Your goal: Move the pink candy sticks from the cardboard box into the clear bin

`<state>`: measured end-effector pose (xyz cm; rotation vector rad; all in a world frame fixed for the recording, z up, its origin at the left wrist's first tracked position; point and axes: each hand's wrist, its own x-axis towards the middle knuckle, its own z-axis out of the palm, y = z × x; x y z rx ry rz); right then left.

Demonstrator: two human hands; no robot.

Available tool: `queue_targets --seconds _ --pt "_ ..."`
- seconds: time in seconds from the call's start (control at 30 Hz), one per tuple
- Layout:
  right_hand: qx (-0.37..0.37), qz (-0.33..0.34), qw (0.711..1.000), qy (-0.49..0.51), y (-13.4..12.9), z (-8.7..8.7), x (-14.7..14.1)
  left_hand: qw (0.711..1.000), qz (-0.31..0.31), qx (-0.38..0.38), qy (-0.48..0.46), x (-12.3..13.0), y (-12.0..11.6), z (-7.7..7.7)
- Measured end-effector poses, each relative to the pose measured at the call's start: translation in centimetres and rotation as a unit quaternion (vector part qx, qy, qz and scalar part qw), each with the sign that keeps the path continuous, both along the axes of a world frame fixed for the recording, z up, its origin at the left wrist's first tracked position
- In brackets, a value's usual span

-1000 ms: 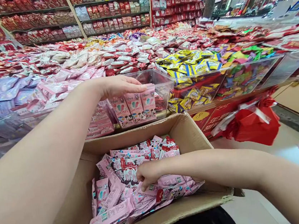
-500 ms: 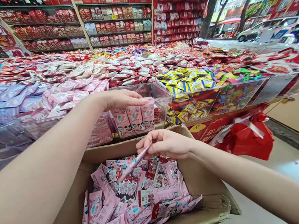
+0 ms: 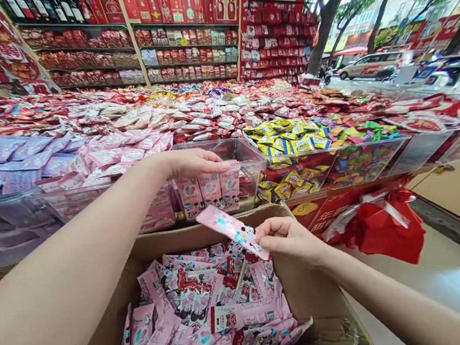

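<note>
My right grip (image 3: pixel 289 237) pinches one end of a pink packet (image 3: pixel 232 232), held over the open carton (image 3: pixel 310 291). Packet points toward ten o'clock from that grip, long axis ten to four. Upright row of packets (image 3: pixel 210 191) in the clear bin (image 3: pixel 249 162) sits at eleven from it, long axes twelve to six. My left grip (image 3: pixel 195 162) lies over the row's tops, nearer the bin; whether it squeezes any, I cannot tell
</note>
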<state>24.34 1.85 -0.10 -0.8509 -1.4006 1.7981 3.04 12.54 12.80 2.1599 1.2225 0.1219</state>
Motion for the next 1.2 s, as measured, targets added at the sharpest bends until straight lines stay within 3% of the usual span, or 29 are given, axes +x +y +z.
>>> queue_targets --seconds 0.17,0.33,0.43,0.53,0.6,0.73,0.8,1.0,1.1,1.2 --pt "0.026 -0.098 0.990 0.098 0.2 3.2 1.3 1.000 -0.007 -0.010 -0.015 0.1 0.0 0.1" --pt "0.189 -0.202 0.954 0.114 3.7 9.0 1.9 1.000 -0.012 -0.008 0.016 0.2 -0.2 0.5" --pt "0.331 -0.232 0.914 -0.010 7.0 11.8 1.1 1.000 -0.010 -0.020 0.008 0.2 -0.4 0.7" --pt "0.430 -0.221 0.851 -0.205 10.0 13.4 -0.5 0.999 -0.001 -0.042 -0.003 0.1 -0.5 0.8" --pt "0.439 -0.188 0.819 -0.319 11.4 13.9 -1.7 0.999 0.004 -0.043 0.001 0.1 -0.5 0.9" --pt "0.378 -0.068 0.794 -0.470 12.6 14.1 -3.6 0.999 0.009 -0.029 0.015 0.2 -0.6 1.2" --pt "0.336 -0.022 0.805 -0.489 12.7 14.0 -4.0 0.999 0.014 -0.008 0.029 0.3 -0.6 1.2" --pt "0.228 0.069 0.904 -0.355 13.5 13.6 -3.6 0.999 0.038 -0.009 0.026 0.1 -0.5 1.2" --pt "0.172 0.125 0.928 -0.307 13.8 13.7 -3.1 0.999 0.021 -0.019 0.022 0.2 -0.5 1.3" --pt "0.187 0.130 0.938 -0.261 13.6 13.6 -2.9 1.000 -0.005 -0.028 0.005 0.2 -0.5 1.2"
